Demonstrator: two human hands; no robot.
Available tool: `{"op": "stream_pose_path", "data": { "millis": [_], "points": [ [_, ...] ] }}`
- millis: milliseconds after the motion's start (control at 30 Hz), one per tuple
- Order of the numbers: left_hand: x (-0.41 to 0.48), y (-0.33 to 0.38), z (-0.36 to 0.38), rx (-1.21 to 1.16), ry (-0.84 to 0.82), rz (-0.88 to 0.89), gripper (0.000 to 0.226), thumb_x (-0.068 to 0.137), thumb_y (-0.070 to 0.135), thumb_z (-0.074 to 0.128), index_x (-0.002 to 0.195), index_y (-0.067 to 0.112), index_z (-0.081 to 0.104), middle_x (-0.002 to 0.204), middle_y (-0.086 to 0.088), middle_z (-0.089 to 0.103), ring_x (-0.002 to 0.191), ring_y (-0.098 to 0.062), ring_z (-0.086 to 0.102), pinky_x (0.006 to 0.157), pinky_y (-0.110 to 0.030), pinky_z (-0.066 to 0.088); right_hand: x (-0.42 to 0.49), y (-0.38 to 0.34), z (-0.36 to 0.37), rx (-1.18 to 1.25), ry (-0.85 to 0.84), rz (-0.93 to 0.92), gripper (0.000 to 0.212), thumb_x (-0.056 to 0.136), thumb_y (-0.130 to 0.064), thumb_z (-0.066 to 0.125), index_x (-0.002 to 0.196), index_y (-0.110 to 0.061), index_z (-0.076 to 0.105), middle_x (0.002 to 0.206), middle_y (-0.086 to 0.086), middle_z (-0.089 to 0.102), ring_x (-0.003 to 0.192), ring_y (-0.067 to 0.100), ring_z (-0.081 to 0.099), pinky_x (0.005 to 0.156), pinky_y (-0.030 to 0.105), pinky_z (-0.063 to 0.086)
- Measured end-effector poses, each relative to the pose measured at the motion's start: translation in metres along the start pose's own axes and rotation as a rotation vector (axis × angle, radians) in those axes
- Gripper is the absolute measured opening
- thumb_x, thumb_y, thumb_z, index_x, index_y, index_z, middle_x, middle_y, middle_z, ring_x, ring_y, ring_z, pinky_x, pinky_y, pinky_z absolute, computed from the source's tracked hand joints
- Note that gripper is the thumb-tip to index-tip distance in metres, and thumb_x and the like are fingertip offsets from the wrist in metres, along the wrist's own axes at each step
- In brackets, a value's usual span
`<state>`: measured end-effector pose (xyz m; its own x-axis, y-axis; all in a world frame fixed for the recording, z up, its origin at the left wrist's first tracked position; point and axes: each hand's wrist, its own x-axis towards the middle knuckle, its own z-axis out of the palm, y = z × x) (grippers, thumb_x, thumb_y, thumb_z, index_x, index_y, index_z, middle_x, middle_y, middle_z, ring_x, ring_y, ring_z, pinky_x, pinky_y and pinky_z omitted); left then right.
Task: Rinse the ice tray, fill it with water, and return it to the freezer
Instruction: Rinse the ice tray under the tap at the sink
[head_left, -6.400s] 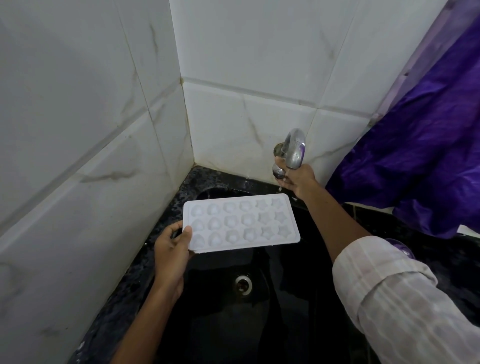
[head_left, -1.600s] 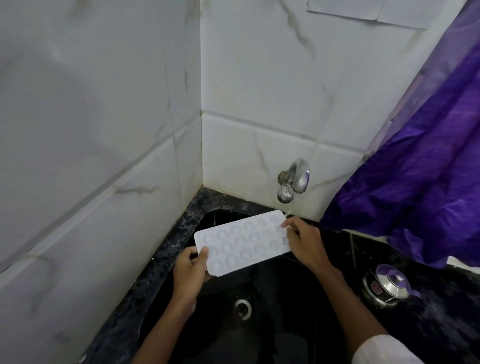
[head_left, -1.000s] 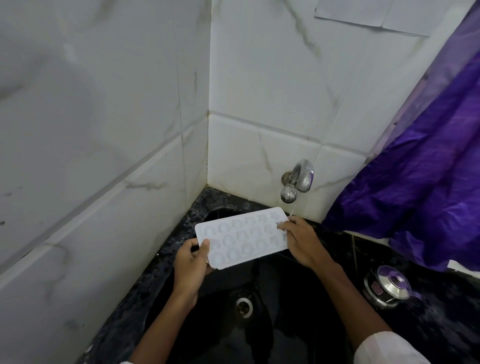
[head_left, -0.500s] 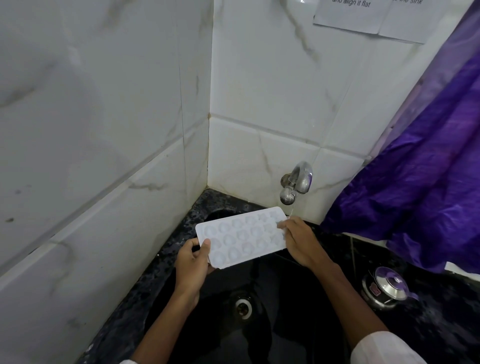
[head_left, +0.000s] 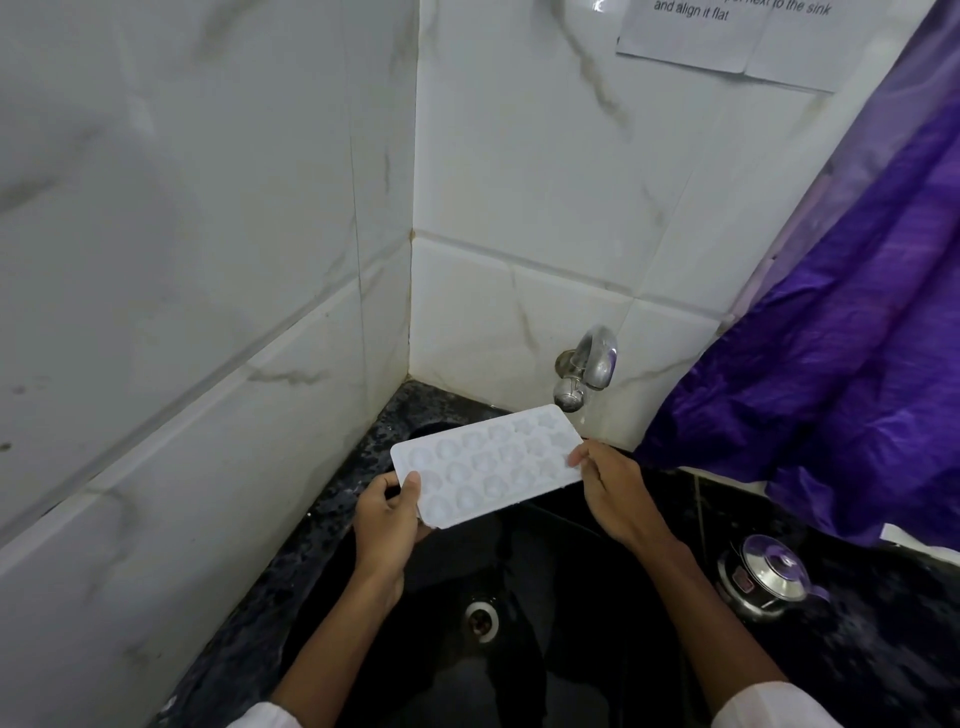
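The white rectangular plastic ice tray (head_left: 485, 465) sits just below and left of the chrome wall tap (head_left: 587, 369). The left hand (head_left: 387, 514) grips the end far from the tap, and the right hand (head_left: 613, 488) pinches the near end. The tray looks light, bendy and probably slippery when wet, so it is best held level by its 2 short ends.

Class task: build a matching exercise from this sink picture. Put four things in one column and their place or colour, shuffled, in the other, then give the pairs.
1 ice tray
2 tap
3 drain
4 cloth

A purple, hanging at the right
B in the bottom of the black sink
C gripped by the left hand and right hand
D on the white tiled wall

Pairs: 1-C, 2-D, 3-B, 4-A
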<state>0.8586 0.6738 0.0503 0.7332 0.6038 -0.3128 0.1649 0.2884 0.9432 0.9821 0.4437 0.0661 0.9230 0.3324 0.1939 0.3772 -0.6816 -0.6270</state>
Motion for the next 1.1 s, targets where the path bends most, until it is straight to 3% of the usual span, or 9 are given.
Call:
{"op": "stream_pose_path", "data": {
  "millis": [167,367,533,633,700,867,1100],
  "points": [
    [0.002,0.002,0.002,-0.008,0.010,0.001,0.020,0.102,0.020,0.054,0.111,0.003,0.061,0.098,-0.005,0.073,0.089,-0.018,0.072,0.064,-0.029,0.059,0.005,0.006,0.000,-0.071,-0.038,-0.107,0.024,0.097,0.002,0.045,0.101,-0.003,0.068,0.111,0.007,0.066,0.103,0.019,0.061,0.086,0.001,0.035],
    [0.004,0.005,0.003,-0.026,0.030,0.010,0.020,0.102,0.021,0.054,0.110,0.003,0.061,0.096,-0.003,0.073,0.087,-0.015,0.071,0.065,-0.029,0.059,0.012,0.004,0.004,-0.089,-0.082,-0.131,0.023,0.100,-0.006,0.043,0.108,-0.005,0.065,0.119,0.006,0.063,0.110,0.018,0.058,0.096,0.022,0.040],
    [0.007,0.007,0.004,-0.022,0.044,0.020,0.020,0.103,0.021,0.054,0.110,0.004,0.061,0.097,-0.003,0.073,0.088,-0.015,0.072,0.063,-0.027,0.059,0.013,0.001,0.008,-0.085,-0.094,-0.090,0.026,0.101,-0.008,0.042,0.113,-0.005,0.064,0.124,0.006,0.060,0.114,0.015,0.054,0.099,0.019,0.035],
    [0.007,0.007,0.003,-0.018,0.044,0.027,0.018,0.102,0.020,0.054,0.109,0.004,0.061,0.097,-0.004,0.073,0.085,-0.014,0.072,0.063,-0.027,0.059,0.013,0.001,0.008,-0.065,-0.089,-0.088,0.026,0.102,-0.008,0.041,0.112,-0.006,0.064,0.125,0.004,0.062,0.115,0.013,0.055,0.105,0.023,0.038],
    [0.008,0.007,0.002,-0.014,0.045,0.030,0.018,0.102,0.020,0.054,0.108,0.004,0.062,0.096,-0.004,0.073,0.084,-0.014,0.072,0.061,-0.026,0.058,0.013,0.001,0.008,-0.054,-0.085,-0.081,0.025,0.101,-0.007,0.041,0.109,-0.007,0.065,0.123,0.004,0.064,0.112,0.011,0.056,0.105,0.027,0.041],
    [0.007,0.005,0.002,-0.005,0.038,0.024,0.017,0.103,0.019,0.053,0.108,0.005,0.061,0.092,0.000,0.072,0.081,-0.011,0.071,0.056,-0.021,0.057,0.012,0.003,0.008,-0.077,-0.081,-0.084,0.025,0.101,-0.007,0.041,0.108,-0.008,0.065,0.121,0.003,0.064,0.108,0.010,0.055,0.097,0.019,0.039],
    [0.006,0.001,0.000,0.008,0.021,0.022,0.018,0.103,0.018,0.053,0.110,0.004,0.062,0.092,-0.001,0.072,0.083,-0.012,0.071,0.060,-0.024,0.058,0.006,0.010,0.009,-0.093,-0.070,-0.070,0.027,0.099,-0.004,0.042,0.106,-0.007,0.068,0.120,0.005,0.065,0.110,0.012,0.058,0.096,0.014,0.037]
  ]
}}
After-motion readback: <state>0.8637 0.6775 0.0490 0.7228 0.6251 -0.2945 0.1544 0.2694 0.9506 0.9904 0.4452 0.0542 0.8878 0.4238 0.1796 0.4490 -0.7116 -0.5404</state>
